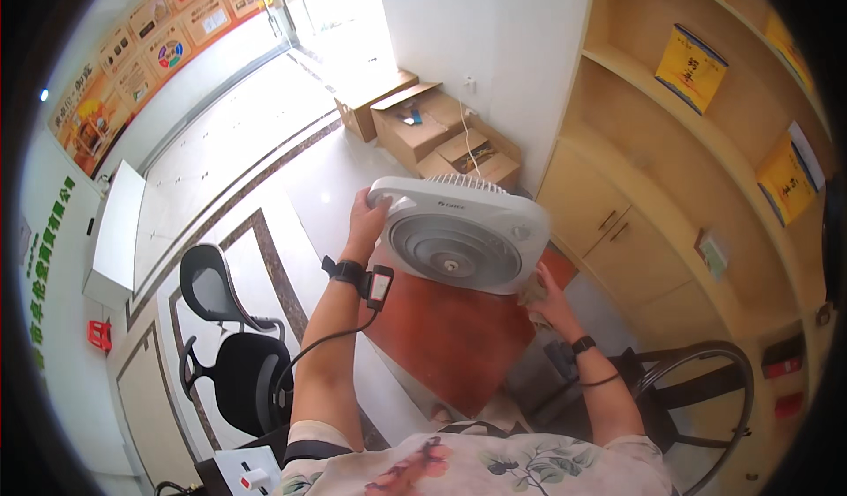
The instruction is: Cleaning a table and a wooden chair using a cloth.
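Note:
A white box fan (494, 207) with a round grey grille is held up in front of me, tilted, above a red-brown wooden table. My left hand (367, 223) grips its upper left corner, fingers closed on the frame. At the fan's lower right edge is my right hand (554, 300), its fingers bent around a crumpled beige-green cloth (535, 297) that lies against or close to the fan. Whether this hand also bears the fan's weight cannot be made out. A strapped device with a black cable sits on my left wrist.
Below the fan is the red-brown table (441, 346). Cardboard boxes (423, 126) stand by the wall ahead, with a white cord hanging there. A black office chair (238, 372) is on the left, another chair (706, 381) on the right. Wooden shelves (618, 99) with yellow packages line the right side.

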Tool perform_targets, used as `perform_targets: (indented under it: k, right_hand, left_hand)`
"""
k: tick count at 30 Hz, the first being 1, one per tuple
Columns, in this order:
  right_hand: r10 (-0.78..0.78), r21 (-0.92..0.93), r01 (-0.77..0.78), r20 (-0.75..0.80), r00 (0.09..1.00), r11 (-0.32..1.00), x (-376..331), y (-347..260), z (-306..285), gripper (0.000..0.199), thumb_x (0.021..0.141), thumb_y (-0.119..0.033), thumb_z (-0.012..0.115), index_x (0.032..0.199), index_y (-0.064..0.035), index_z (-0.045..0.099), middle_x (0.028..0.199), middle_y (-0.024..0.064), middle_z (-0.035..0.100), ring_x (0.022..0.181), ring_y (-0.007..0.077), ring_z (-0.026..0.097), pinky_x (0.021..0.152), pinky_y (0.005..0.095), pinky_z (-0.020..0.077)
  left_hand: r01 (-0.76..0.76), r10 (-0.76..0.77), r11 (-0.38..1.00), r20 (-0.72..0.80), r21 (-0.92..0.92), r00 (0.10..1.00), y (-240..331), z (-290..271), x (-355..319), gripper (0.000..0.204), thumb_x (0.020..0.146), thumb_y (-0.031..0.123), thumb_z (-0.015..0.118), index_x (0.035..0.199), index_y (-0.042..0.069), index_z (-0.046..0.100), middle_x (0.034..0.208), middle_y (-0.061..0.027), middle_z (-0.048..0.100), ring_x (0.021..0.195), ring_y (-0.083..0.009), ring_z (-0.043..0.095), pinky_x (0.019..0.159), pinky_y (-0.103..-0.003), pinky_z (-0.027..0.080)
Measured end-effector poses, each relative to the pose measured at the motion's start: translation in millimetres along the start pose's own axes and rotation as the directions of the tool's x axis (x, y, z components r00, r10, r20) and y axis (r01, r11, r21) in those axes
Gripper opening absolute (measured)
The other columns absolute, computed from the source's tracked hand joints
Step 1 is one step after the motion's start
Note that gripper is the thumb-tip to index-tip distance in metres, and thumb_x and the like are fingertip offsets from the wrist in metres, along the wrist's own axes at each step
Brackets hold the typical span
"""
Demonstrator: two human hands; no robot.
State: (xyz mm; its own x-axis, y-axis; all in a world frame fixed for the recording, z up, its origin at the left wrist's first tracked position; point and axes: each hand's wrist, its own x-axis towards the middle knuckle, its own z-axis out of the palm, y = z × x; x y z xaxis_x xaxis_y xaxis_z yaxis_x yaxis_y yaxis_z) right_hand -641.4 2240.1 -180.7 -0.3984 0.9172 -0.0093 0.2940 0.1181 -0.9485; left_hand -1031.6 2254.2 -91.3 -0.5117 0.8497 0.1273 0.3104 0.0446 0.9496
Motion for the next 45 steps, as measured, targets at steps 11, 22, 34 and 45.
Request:
perform_targets:
  k: [11,22,34,45]
  right_hand:
    - [0.015,0.007,-0.016,0.157,0.987,1.0,39.5,-29.0,26.4,0.081,0.06,-0.009,0.067,0.133,-0.0043,0.031,0.12,0.0212,0.05,0.112,0.0305,0.048,0.091,0.035,0.0396]
    - [-0.404,-0.597,0.548,0.37,0.836,0.586,-116.7,26.0,127.9,0.037,0.07,-0.011,0.056,0.106,-0.0037,0.055,0.112,0.0165,0.052,0.097,0.0329,0.053,0.076,0.0422,0.0439]
    - [-0.19,-0.831,-0.129,-0.27,0.944,0.54,-23.7,74.2,44.4,0.021,0.076,-0.014,0.051,0.095,-0.0067,0.054,0.107,0.01,0.052,0.087,0.0311,0.051,0.072,0.0403,0.0439]
    - [-0.419,-0.647,0.475,0.255,0.872,0.596,-1.3,58.1,83.3,0.024,0.074,-0.016,0.05,0.096,-0.0129,0.058,0.109,0.0025,0.052,0.089,0.0239,0.048,0.072,0.0392,0.0398]
  left_hand:
    - [0.0,0.067,0.94,-0.185,0.34,0.98,11.4,-51.5,-76.3,0.027,0.085,0.02,0.054,0.095,-0.005,0.051,0.081,-0.0227,0.06,0.077,-0.0332,0.06,0.067,-0.039,0.045]
    - [0.013,0.062,0.955,-0.24,0.298,0.969,-21.4,-122.8,-125.1,0.015,0.084,0.007,0.052,0.097,-0.001,0.052,0.08,-0.008,0.058,0.07,-0.0138,0.056,0.061,-0.028,0.044]
    - [-0.061,0.075,0.997,-0.334,0.053,0.939,-30.7,-126.9,-124.0,0.009,0.082,0.006,0.056,0.089,0.0,0.057,0.078,-0.004,0.058,0.072,-0.0118,0.055,0.065,-0.025,0.044]
    - [0.148,-0.062,0.984,-0.583,0.1,0.81,-18.4,-128.3,-147.8,0.015,0.08,0.009,0.054,0.088,-0.004,0.057,0.084,-0.0072,0.059,0.071,-0.0173,0.056,0.066,-0.03,0.045]
